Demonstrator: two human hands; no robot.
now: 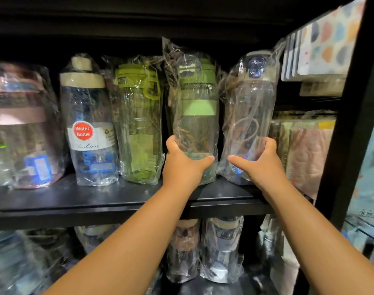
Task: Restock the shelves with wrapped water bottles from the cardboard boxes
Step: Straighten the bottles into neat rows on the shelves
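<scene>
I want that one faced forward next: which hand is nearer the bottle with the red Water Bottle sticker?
Left. The left hand grips a green-banded bottle two places right of the sticker bottle; the right hand holds a clear bottle farther right.

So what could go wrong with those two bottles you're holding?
1. The left hand and right hand grip low on loose, crinkly wrap, so the green-banded bottle or the blue-buttoned bottle might slip or tip.
2. The row is crowded, so a nudge could topple the lime green bottle off the shelf.
</scene>
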